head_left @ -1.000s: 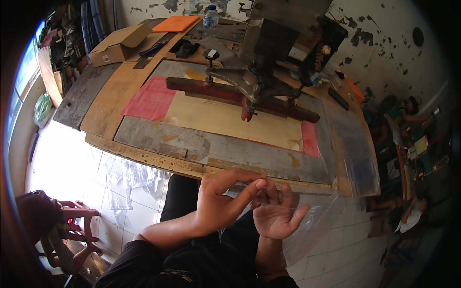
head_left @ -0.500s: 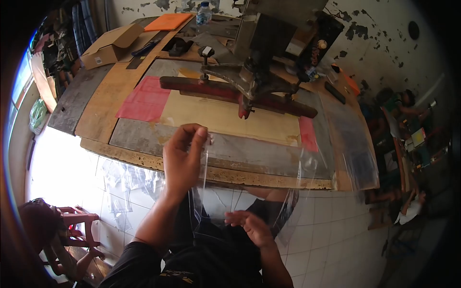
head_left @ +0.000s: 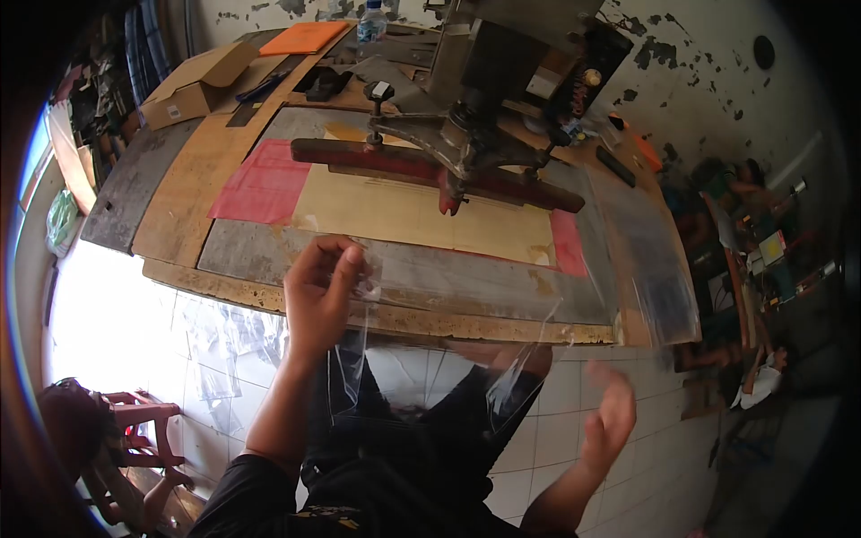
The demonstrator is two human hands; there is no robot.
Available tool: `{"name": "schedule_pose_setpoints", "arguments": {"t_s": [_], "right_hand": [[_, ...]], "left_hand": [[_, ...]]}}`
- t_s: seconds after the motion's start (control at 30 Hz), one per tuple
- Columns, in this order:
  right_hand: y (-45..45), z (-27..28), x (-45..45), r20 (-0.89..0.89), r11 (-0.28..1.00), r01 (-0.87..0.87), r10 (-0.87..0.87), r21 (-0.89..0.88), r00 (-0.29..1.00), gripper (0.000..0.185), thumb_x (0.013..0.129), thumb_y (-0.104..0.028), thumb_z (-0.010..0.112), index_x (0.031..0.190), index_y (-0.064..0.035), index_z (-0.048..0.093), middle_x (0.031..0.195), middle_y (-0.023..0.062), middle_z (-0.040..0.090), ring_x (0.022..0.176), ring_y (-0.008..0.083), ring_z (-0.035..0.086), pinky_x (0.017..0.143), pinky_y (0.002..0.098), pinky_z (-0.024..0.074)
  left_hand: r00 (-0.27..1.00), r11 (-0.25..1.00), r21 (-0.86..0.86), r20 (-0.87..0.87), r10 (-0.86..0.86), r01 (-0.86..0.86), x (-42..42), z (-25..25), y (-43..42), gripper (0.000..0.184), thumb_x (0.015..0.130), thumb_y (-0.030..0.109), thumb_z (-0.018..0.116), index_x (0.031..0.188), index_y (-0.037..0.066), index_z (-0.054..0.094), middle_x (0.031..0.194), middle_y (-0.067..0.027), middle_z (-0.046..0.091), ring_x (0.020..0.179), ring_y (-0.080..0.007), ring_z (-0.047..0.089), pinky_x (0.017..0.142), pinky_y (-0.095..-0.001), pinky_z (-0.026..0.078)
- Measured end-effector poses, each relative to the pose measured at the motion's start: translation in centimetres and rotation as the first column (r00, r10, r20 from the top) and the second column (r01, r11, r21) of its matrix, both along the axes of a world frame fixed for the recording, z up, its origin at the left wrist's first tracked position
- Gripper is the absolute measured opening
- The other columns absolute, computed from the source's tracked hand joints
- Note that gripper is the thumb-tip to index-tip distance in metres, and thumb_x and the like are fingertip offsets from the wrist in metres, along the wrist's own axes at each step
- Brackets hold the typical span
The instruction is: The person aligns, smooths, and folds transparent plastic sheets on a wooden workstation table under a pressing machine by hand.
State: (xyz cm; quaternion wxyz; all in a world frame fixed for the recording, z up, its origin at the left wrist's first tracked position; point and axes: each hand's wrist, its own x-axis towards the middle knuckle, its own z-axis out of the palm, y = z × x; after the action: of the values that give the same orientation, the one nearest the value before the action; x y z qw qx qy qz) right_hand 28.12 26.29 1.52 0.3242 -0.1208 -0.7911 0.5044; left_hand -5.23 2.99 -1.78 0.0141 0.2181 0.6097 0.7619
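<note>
A clear plastic sheet [head_left: 516, 386] hangs from my left hand [head_left: 325, 287], whose thumb and fingers pinch its left corner just over the table's front edge. The sheet spreads rightward above my lap. To its right, my right hand [head_left: 612, 412] is raised with its fingers apart, blurred a little, holding nothing. Beyond my hands, a machine with a dark red bar [head_left: 377, 164] stands over a yellow sheet [head_left: 413, 215]. Pink patches [head_left: 260, 182] flank that yellow sheet on the grey board.
Clear sheets [head_left: 664, 305] lie at the table's right end. A cardboard box [head_left: 193, 90], an orange folder [head_left: 305, 38] and a water bottle [head_left: 371, 25] stand at the back. More plastic [head_left: 211, 345] is on the floor at left. People sit at both sides.
Both hands were together at the right corner of the lap; my left hand has since moved left and up with the sheet. My right hand has swung out to the right, apart from it.
</note>
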Motion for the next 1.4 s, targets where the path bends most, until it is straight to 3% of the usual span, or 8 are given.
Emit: {"name": "schedule_pose_setpoints", "arguments": {"t_s": [0.07,0.23,0.37,0.43,0.67,1.2,1.3,1.4], "right_hand": [[0.4,1.7,-6.2,-0.144,0.904,0.299,-0.266,0.307,0.953,0.08,0.094,-0.056,0.078,0.14,0.0067,0.057,0.148,0.0226,0.06,0.136,0.029,0.058,0.117,0.0479,0.0389],[4.1,0.7,-9.8,0.15,0.99,-0.144,0.14,0.015,0.979,0.055,0.094,-0.043,0.083,0.116,0.0051,0.07,0.111,0.0119,0.075,0.112,0.0233,0.069,0.105,0.041,0.0483],[4.3,-2.0,-10.3,-0.025,0.981,-0.118,0.116,-0.156,0.993,0.037,0.1,-0.033,0.08,0.102,0.0021,0.068,0.096,0.0088,0.07,0.086,0.0183,0.071,0.083,0.033,0.0561],[4.3,-3.0,-10.3,-0.079,0.983,-0.065,0.052,-0.174,0.996,0.033,0.101,-0.03,0.079,0.103,0.0016,0.069,0.094,0.0085,0.072,0.084,0.0171,0.072,0.082,0.0314,0.0561],[4.3,-3.5,-9.8,-0.162,0.976,0.094,-0.127,-0.198,0.979,0.031,0.102,-0.028,0.078,0.104,0.0012,0.068,0.089,0.007,0.072,0.081,0.0166,0.073,0.08,0.0309,0.0569],[3.9,-4.1,-9.7,-0.175,0.969,0.142,-0.178,-0.201,0.968,0.018,0.104,-0.014,0.071,0.099,0.0029,0.072,0.092,0.0077,0.073,0.082,0.014,0.07,0.082,0.0287,0.0513],[3.5,-3.0,-9.8,-0.041,0.981,0.124,-0.131,-0.148,0.991,0.015,0.103,-0.013,0.07,0.102,0.0015,0.073,0.097,0.01,0.075,0.084,0.0177,0.071,0.086,0.0325,0.0517],[0.9,0.5,-11.7,-0.081,0.839,0.257,-0.25,0.48,0.965,0.016,0.101,-0.018,0.074,0.104,-0.0017,0.074,0.098,0.0116,0.077,0.085,0.0235,0.072,0.092,0.0376,0.0507]], "left_hand": [[0.999,0.999,0.024,-0.037,-0.037,0.038,1.6,0.9,0.3,0.016,0.108,0.014,0.068,0.11,-0.001,0.065,0.089,-0.0055,0.071,0.083,-0.0115,0.069,0.077,-0.0269,0.056],[0.983,0.992,-0.047,-0.131,-0.125,0.12,2.5,2.2,-1.3,0.02,0.101,0.008,0.075,0.116,-0.003,0.066,0.098,-0.0076,0.074,0.094,-0.0135,0.073,0.086,-0.0276,0.057],[0.931,0.932,0.067,-0.114,-0.347,0.356,2.1,2.9,-2.2,0.053,0.089,0.023,0.091,0.126,-0.001,0.062,0.111,-0.0086,0.074,0.107,-0.0164,0.07,0.093,-0.0323,0.056],[0.862,0.853,-0.246,-0.11,-0.496,0.46,2.3,3.8,-2.3,0.059,0.084,0.023,0.095,0.129,0.0,0.064,0.12,-0.0095,0.076,0.114,-0.0179,0.07,0.099,-0.0354,0.055],[0.911,0.869,-0.353,-0.09,-0.402,0.348,3.9,5.0,-1.0,0.024,0.091,0.018,0.088,0.101,-0.001,0.079,0.098,-0.0085,0.083,0.092,-0.0162,0.077,0.09,-0.0322,0.058],[0.96,0.947,-0.19,-0.063,-0.274,0.258,3.8,3.7,0.2,0.023,0.106,0.016,0.069,0.105,-0.006,0.076,0.094,-0.0133,0.082,0.084,-0.0151,0.078,0.072,-0.0287,0.063],[0.961,0.947,-0.179,-0.03,-0.275,0.266,3.3,3.0,-0.2,0.022,0.106,0.017,0.071,0.109,-0.005,0.077,0.096,-0.0113,0.082,0.09,-0.013,0.077,0.079,-0.0295,0.062],[0.931,0.928,-0.092,0.082,-0.354,0.361,3.5,2.4,-0.3,0.02,0.106,0.016,0.07,0.109,-0.004,0.075,0.096,-0.0105,0.082,0.093,-0.0124,0.076,0.082,-0.0296,0.061]]}}
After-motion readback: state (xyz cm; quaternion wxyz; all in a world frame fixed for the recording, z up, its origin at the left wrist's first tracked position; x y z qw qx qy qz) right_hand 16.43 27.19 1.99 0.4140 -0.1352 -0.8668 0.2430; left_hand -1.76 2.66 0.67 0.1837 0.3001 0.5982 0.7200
